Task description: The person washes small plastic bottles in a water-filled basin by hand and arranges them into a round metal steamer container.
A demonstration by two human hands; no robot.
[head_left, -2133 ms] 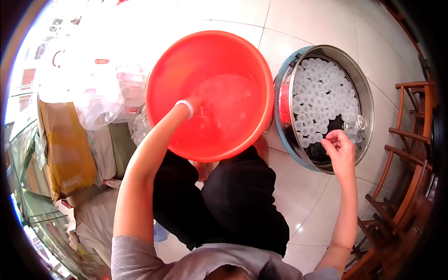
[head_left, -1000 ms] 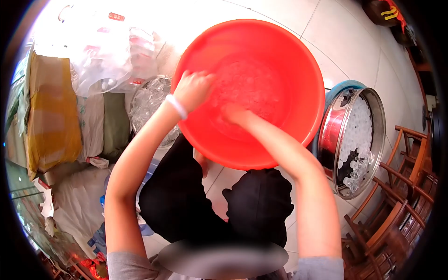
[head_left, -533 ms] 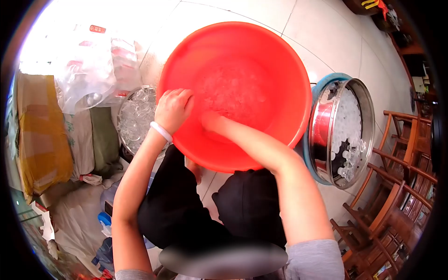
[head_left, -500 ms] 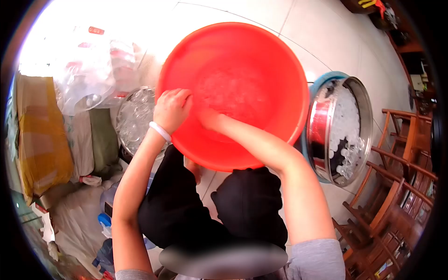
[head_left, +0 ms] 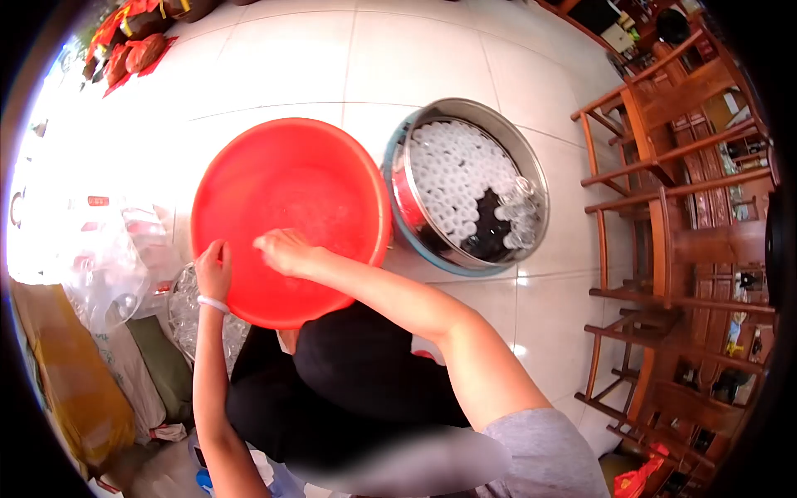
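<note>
A large red basin (head_left: pixel 349 158) stands on the floor in front of my knees, with what looks like shallow water in it. My left hand (head_left: pixel 213 272), a white band on its wrist, is at the basin's near left rim with its fingers curled together. Inside the basin's outline, my right hand (head_left: pixel 286 251) is raised with bent fingers, slightly blurred. Whatever either hand may hold is too small or hidden to make out. Right of the basin, a round metal pan (head_left: pixel 404 187) rests tilted over a blue tub (head_left: pixel 397 212). White ring-like pieces (head_left: pixel 452 170) and clear glassy pieces (head_left: pixel 521 216) fill much of it.
Clear plastic bags (head_left: pixel 104 266) and a container of clear crinkled pieces (head_left: pixel 187 311) are at the left, beside a yellow-taped carton (head_left: pixel 79 373). Wooden chairs (head_left: pixel 664 241) line the right side. Red-wrapped jars (head_left: pixel 141 54) stand at the far left on the tiled floor (head_left: pixel 290 62).
The view has swung right, so the basin appears lower left and the pan more fully. My right hand has lifted from deep in the basin. My left hand stays by the rim.
</note>
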